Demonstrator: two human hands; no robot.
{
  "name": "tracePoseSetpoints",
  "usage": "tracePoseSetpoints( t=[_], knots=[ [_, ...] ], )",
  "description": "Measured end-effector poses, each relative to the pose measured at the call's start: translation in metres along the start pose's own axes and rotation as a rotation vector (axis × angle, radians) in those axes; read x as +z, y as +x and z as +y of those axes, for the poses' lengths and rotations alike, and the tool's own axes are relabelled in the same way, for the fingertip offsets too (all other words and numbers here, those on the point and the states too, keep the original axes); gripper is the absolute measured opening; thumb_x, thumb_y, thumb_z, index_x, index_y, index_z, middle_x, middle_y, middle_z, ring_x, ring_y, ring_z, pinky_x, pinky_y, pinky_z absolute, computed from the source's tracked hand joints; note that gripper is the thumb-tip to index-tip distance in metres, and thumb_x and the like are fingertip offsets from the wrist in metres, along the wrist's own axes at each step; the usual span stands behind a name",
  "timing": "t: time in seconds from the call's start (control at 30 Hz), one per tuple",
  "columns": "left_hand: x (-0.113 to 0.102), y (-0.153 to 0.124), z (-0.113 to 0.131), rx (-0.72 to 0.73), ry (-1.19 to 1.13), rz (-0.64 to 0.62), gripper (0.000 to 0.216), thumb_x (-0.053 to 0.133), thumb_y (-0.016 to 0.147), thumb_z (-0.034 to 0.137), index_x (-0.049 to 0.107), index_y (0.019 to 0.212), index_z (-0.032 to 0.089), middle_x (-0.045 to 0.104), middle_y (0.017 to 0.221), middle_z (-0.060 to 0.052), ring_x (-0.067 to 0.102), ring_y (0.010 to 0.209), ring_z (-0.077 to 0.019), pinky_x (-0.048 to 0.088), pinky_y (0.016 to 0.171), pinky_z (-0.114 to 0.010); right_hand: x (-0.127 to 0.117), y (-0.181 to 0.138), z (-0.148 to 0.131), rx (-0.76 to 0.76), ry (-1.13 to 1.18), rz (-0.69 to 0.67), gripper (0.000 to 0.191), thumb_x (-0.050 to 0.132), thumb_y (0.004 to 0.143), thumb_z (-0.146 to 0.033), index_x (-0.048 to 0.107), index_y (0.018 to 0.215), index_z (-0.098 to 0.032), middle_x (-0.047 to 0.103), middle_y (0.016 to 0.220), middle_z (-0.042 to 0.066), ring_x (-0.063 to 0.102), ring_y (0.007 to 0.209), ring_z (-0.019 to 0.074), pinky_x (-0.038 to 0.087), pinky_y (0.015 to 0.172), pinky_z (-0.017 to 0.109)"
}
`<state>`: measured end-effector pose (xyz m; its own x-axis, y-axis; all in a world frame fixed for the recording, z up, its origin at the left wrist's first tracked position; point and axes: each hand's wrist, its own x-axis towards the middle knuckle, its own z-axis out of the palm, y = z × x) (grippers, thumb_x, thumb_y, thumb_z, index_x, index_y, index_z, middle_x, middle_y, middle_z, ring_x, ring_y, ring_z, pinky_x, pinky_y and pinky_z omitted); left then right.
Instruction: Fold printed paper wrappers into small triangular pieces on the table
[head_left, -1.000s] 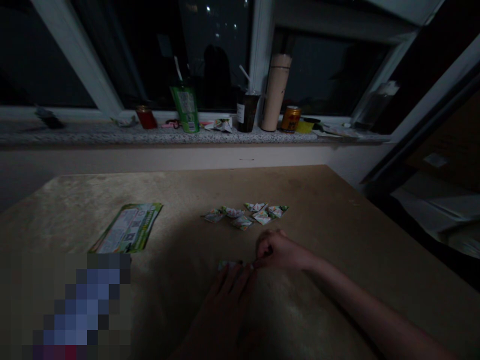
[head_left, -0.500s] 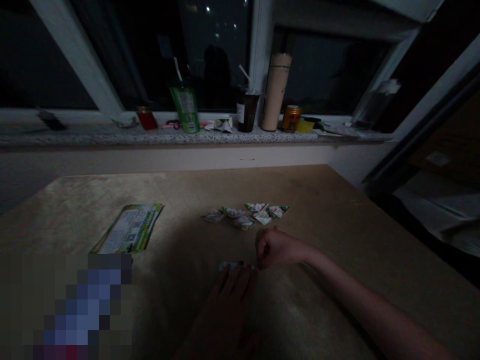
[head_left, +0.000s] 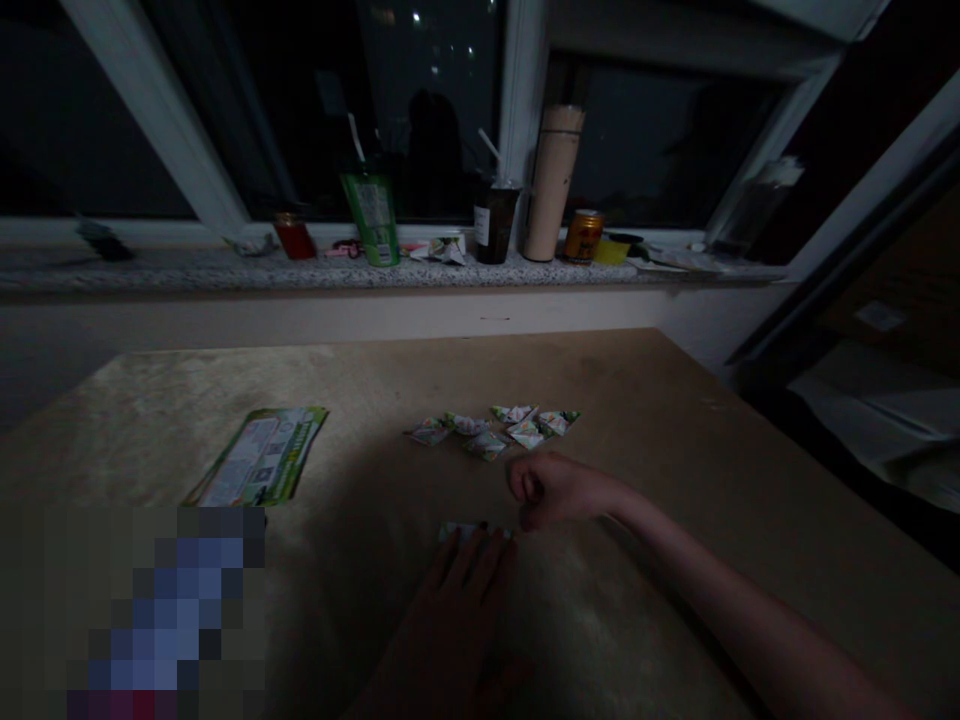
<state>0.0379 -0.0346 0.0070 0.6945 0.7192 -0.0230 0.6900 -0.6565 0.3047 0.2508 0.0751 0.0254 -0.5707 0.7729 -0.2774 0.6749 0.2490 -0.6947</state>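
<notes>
My left hand (head_left: 469, 590) lies flat with its fingers stretched out over a small printed packet piece (head_left: 457, 531) on the table. Only the far edge of that white and green piece shows; the fingers cover the rest. Just right of it, my right hand (head_left: 559, 490) is closed, its fingers curled and the thumb side low by the piece's right end. Whatever sits inside those fingers, if anything, is hidden. Beyond both hands lies a cluster of several small folded packet pieces (head_left: 487, 445), pointed in shape and white, green and orange.
A larger green printed packet (head_left: 259, 458) rests on the wooden table (head_left: 600, 380) at left. Along the windowsill (head_left: 450, 277) stand a green cup (head_left: 373, 220), a dark cup with a straw (head_left: 495, 222), a tall flask (head_left: 553, 185), an orange can (head_left: 583, 237) and a red jar (head_left: 293, 237).
My right hand has shifted slightly left and its curled fingers have turned a little. My left hand stays pressed on the packet piece.
</notes>
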Motion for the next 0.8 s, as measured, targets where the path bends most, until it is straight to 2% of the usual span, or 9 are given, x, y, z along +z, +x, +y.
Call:
tracePoseSetpoints(
  t=[0.13, 0.27, 0.67, 0.8],
  knots=[
    [0.0011, 0.0002, -0.001, 0.019, -0.008, -0.018, 0.08, 0.057, 0.081, 0.043, 0.018, 0.146, 0.018, 0.025, 0.15, -0.013, 0.022, 0.134, -0.0352, 0.022, 0.107, -0.055, -0.0009, -0.0014, -0.0017, -0.045, -0.027, -0.009, 0.016, 0.069, 0.059, -0.017, 0.057, 0.069, -0.016, 0.052, 0.059, -0.008, 0.047, 0.055, 0.0068, 0.031, 0.05, 0.017],
    [-0.0013, 0.0007, 0.0001, -0.004, 0.005, -0.033, 0.078, 0.058, 0.081, 0.042, 0.02, 0.145, 0.018, 0.023, 0.15, -0.012, 0.021, 0.135, -0.0349, 0.021, 0.108, -0.053, -0.0002, -0.0019, -0.0013, -0.045, -0.042, -0.011, 0.02, 0.073, 0.057, -0.024, 0.06, 0.071, -0.016, 0.053, 0.061, -0.008, 0.046, 0.056, 0.0065, 0.03, 0.05, 0.017],
    [-0.0041, -0.0042, -0.0057, 0.04, 0.011, -0.038, 0.078, 0.059, 0.081, 0.038, 0.021, 0.145, 0.017, 0.021, 0.151, -0.009, 0.021, 0.136, -0.031, 0.023, 0.11, -0.048, 0.0015, 0.0003, 0.0025, -0.006, -0.028, -0.025, 0.014, 0.071, 0.058, -0.019, 0.062, 0.067, -0.014, 0.051, 0.056, -0.008, 0.045, 0.054, 0.0056, 0.031, 0.055, 0.017],
    [-0.0005, -0.0057, -0.0089, 0.054, 0.015, -0.006, 0.077, 0.059, 0.08, 0.036, 0.021, 0.144, 0.016, 0.018, 0.151, -0.01, 0.02, 0.136, -0.0308, 0.025, 0.109, -0.048, 0.0062, -0.0026, -0.0011, -0.106, -0.015, 0.05, 0.008, 0.065, 0.062, -0.011, 0.061, 0.068, -0.015, 0.051, 0.06, -0.007, 0.045, 0.056, 0.0056, 0.031, 0.055, 0.017]
  ],
)
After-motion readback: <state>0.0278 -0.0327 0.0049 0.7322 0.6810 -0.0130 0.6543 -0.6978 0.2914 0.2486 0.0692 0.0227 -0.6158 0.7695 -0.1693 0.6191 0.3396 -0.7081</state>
